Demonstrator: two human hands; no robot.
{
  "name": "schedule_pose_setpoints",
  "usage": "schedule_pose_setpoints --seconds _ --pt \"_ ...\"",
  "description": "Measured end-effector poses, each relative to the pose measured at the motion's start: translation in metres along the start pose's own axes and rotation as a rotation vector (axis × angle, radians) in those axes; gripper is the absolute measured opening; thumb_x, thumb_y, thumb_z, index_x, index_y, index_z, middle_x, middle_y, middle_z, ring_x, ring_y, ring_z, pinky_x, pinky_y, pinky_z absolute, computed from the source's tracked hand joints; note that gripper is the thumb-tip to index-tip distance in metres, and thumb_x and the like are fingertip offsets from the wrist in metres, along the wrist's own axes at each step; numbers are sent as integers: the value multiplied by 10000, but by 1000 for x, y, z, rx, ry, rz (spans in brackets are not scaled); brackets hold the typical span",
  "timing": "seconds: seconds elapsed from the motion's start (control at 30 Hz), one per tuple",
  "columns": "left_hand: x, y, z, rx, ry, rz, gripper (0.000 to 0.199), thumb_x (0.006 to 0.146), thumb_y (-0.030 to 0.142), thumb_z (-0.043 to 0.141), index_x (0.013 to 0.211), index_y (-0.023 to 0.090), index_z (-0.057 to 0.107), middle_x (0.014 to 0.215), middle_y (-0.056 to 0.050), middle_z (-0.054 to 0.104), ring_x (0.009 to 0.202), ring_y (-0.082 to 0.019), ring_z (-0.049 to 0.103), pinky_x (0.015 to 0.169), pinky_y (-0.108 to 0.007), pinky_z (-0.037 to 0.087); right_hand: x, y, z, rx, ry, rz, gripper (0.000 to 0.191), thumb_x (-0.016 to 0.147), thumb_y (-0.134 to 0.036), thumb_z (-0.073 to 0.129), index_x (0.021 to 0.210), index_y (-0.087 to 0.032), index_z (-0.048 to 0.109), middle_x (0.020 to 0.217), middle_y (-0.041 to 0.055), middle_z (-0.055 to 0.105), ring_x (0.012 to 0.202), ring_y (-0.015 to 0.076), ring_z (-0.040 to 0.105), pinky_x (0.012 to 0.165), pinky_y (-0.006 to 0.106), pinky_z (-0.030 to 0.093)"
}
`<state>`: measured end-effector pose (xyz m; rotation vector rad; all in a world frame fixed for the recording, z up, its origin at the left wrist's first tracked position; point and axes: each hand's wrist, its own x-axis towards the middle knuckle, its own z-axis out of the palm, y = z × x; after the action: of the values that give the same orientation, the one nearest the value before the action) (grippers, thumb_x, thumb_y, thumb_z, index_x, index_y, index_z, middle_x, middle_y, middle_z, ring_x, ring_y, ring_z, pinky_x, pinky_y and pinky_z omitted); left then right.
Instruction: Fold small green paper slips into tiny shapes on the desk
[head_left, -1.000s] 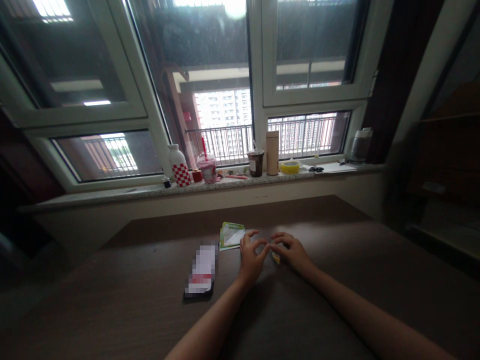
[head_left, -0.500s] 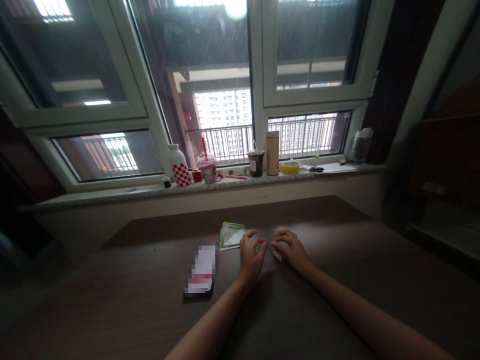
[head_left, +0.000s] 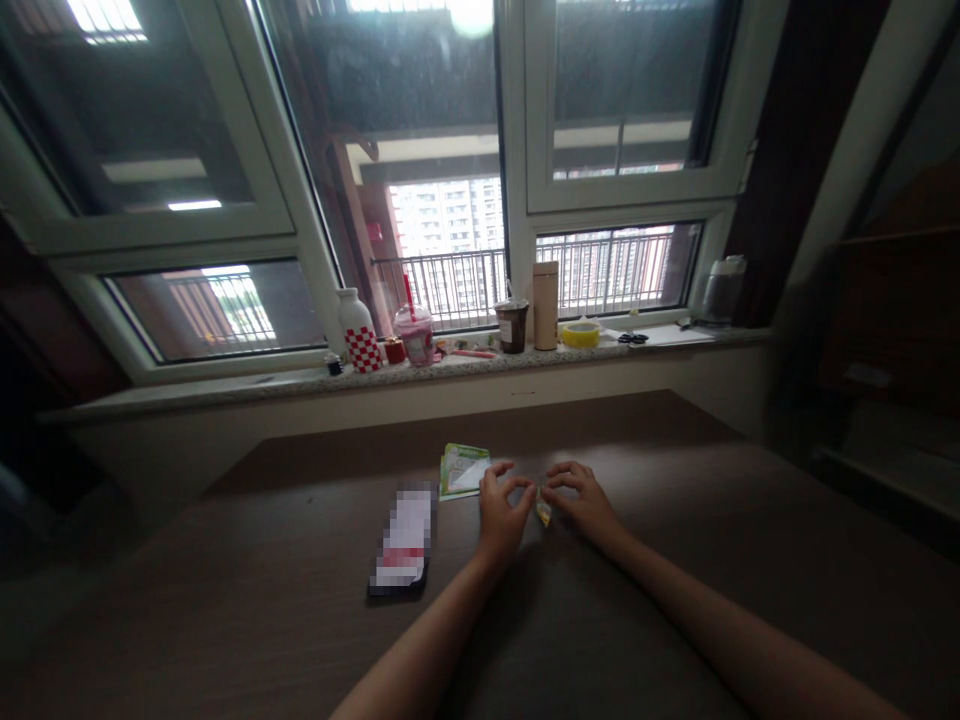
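A small, thin piece, yellowish and partly pale [head_left: 544, 512], hangs between my two hands just above the table; it is too small to name. My left hand [head_left: 506, 510] pinches at its upper end with thumb and forefinger, the other fingers curled loosely. From the other side, the thumb and forefinger of my right hand [head_left: 583, 498] close on the same end. Beside my left hand's fingers lies a green-and-white packet [head_left: 463, 472], flat on the table. Farther left is a phone-shaped dark slab [head_left: 403, 540], its face blurred out by pixels.
The brown wooden table [head_left: 262, 600] reaches toward a stone windowsill [head_left: 300, 385]. Along the sill stand a checkered bottle [head_left: 360, 335], a pink drink cup [head_left: 415, 335], a dark drink cup [head_left: 512, 325], a tan flask [head_left: 545, 305], yellow tape [head_left: 581, 334] and black scissors [head_left: 633, 339].
The small yellowish piece has swung left from beside my right fingertips to between both hands. My right fingertips have moved slightly left, closer to my left hand.
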<state>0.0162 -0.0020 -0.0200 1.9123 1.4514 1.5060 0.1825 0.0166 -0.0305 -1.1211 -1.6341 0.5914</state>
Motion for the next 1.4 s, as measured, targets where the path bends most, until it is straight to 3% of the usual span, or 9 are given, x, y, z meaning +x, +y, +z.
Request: schedule_pose_setpoints --seconds 0.47,0.8,1.0,1.27,1.4 --pt "0 2 0 32 -78 16 80 805 218 639 768 216 709 1232 -72 532 1220 -272 457 1073 -498 348 -1 -4 -1 -25 -66 -41 144 745 -387 659 730 -247 688 1029 60 622 1082 250 502 1006 418 367" --pt "1 -1 1 6 -44 -37 209 887 278 551 826 234 746 1256 -71 540 1239 -248 443 1104 -470 317 0 -6 -2 -17 -44 4 178 740 -422 660 724 -249 699 1016 59 634 1075 253 511 1006 418 370" --pt "0 -1 1 13 -36 -9 80 796 283 677 783 235 739 1234 -62 545 1222 -260 461 1086 -476 337 0 -4 0 -9 -16 -3 192 736 -442 679 724 -252 700 1002 59 639 1066 255 520 999 424 377" --pt "0 3 -3 22 48 -31 70 774 226 671 718 216 711 1185 -66 544 1207 -271 465 1086 -487 332 -1 -2 1 -43 -15 12 255 709 -491 728 842 -274 703 961 50 634 1041 268 519 963 419 403" --pt "1 7 -7 55 84 -31 93 780 218 659 699 209 704 1182 -70 540 1191 -277 469 1071 -497 344 -4 -1 2 -102 -30 24 268 703 -499 746 675 -245 665 951 66 631 1037 277 507 955 422 400"
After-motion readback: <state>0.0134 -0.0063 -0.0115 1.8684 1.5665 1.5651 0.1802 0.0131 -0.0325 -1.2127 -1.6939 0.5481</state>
